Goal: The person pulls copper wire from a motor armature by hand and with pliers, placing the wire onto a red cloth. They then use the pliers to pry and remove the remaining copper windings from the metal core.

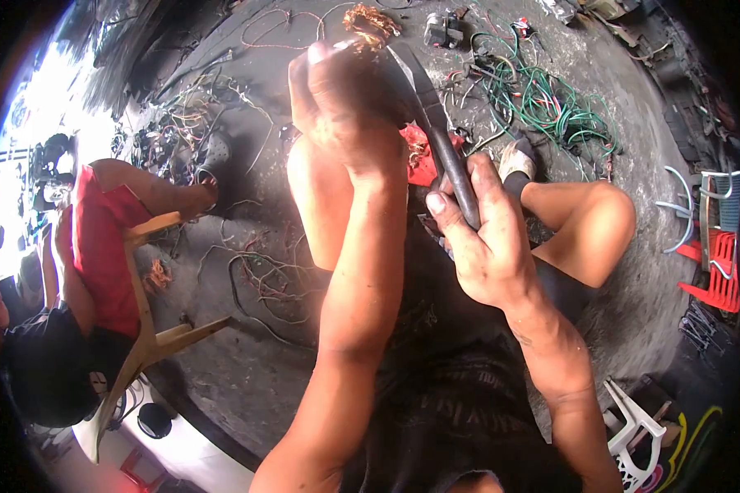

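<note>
My right hand (489, 234) is closed round the dark handle of a knife-like tool (437, 123), whose broad flat blade slants up and left toward my other hand. Raised near the top centre, my left hand (341, 99) has its fingers curled; it is blurred, and what it may hold is hidden. Just above it lies a bundle of copper-coloured wire (372, 23). Between my legs, behind the tool, a red item (419, 156) shows in part.
Green cables (551, 107) lie at the upper right. Loose wires (271, 275) are on the floor at centre left. Another person in red shorts (107, 246) sits at the left by a wooden-looking chair frame (144, 329). Red plastic chair parts (719, 271) are at the far right.
</note>
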The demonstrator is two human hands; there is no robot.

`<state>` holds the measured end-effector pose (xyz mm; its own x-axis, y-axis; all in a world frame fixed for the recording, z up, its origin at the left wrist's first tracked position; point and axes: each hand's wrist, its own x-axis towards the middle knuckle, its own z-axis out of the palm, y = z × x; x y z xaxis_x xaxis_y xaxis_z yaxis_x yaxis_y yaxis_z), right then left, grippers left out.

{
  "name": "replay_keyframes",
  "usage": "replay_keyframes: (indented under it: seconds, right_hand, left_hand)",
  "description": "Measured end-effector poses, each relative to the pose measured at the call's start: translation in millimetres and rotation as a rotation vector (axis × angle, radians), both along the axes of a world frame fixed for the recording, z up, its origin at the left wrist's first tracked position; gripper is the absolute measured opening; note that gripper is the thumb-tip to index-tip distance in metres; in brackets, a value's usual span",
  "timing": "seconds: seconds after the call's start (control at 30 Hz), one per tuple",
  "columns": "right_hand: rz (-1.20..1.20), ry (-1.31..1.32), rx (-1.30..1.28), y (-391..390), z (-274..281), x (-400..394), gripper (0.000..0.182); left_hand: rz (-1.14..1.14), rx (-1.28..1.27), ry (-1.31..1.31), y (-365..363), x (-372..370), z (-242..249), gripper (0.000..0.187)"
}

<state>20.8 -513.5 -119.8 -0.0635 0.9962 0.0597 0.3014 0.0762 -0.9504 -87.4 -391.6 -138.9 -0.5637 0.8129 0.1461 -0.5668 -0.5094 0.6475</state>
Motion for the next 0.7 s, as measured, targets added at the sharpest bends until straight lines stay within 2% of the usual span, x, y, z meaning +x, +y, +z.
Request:
replay_keyframes:
  seconds: [0.03,0.1,0.17,0.33,0.4,0.43,0.47,0.5,0.57,0.6,0.63,0.7]
  right_hand:
    - [-0.001,0.001,0.000,-0.8,1.9,-0.7,0.015]
    - [0.031,0.218,-0.235,-2.9,8.1,-3.0,0.015]
    - [0.030,0.277,-0.238,-5.3,5.3,-6.9,0.014]
    - [0.085,0.442,-0.245,-5.7,1.1,-11.6,0.014]
    - [0.139,0.898,-0.543,-6.5,7.0,-12.8,0.020]
    - [0.199,1.062,-0.612,-4.4,13.8,-13.0,0.026]
    - [0.175,1.095,-0.631,-3.3,14.5,-14.4,0.026]
    - [0.156,1.126,-0.650,-0.2,14.0,-16.1,0.027]
    - [0.199,1.198,-0.674,3.7,11.1,-14.1,0.026]
    - [0.227,1.211,-0.695,4.5,12.0,-13.4,0.027]
    - [0.237,1.267,-0.696,4.8,13.0,-14.5,0.027]
    - [0.296,1.346,-0.718,4.8,6.0,-13.1,0.029]
  left_hand:
    - [-0.034,-0.006,-0.161,4.1,-1.0,-7.5,0.024]
    - [-0.032,-0.026,-0.132,-1.4,-0.1,-2.1,0.024]
    - [-0.222,0.101,-0.256,-3.0,-2.7,-2.9,0.029]
    - [-0.348,0.037,-0.373,7.1,-12.7,-20.6,0.041]
    - [-0.389,0.019,-0.380,6.2,-12.7,-18.6,0.047]
    - [-0.382,-0.009,-0.346,4.9,-11.7,-17.9,0.049]
    - [-0.592,0.142,-0.521,15.3,-23.0,-41.2,0.054]
    - [-0.589,0.147,-0.516,19.0,-24.4,-40.9,0.054]
    - [-0.661,0.250,-0.725,16.6,-26.5,-41.4,0.055]
    - [-0.116,-0.212,-0.182,12.9,-9.7,-16.5,0.055]
    - [-0.112,-0.211,-0.180,17.4,-15.9,-21.2,0.055]
    - [-0.444,0.054,-0.383,26.6,-32.1,-47.2,0.052]
